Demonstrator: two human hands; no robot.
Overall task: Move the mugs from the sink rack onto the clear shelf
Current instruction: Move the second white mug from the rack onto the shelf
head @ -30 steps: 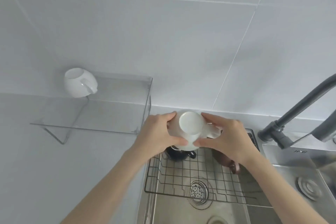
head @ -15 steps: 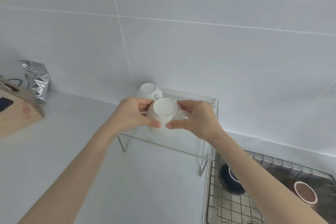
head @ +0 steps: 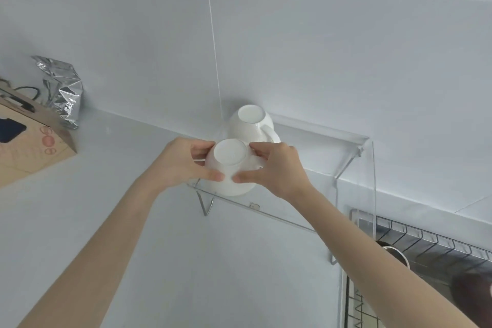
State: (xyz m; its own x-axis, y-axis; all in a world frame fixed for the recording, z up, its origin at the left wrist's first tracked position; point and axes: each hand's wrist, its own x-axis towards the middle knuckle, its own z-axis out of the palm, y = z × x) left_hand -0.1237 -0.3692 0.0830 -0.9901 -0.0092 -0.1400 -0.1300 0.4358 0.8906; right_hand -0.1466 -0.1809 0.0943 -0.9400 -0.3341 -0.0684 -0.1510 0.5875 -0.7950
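Upside-down white mug going on the clear shelf

Both hands, left hand (head: pixel 186 161) and right hand (head: pixel 277 168), wrap snugly around the white mug (head: pixel 230 166), base up, at the clear shelf (head: pixel 314 157) front-left corner, just in front of a second mug (head: pixel 250 122) already there.

Domestic kitchen. Pale tiled wall (head: pixel 319 48) fills the upper frame above a white counter (head: pixel 106 181); a wire sink rack (head: pixel 431 247) sits at lower right. Upside-down white mugs (head: pixel 250 125) stand on a clear shelf (head: pixel 319 157) at centre, with a foil bag (head: pixel 62 90) and cardboard box (head: pixel 29 146) at left.
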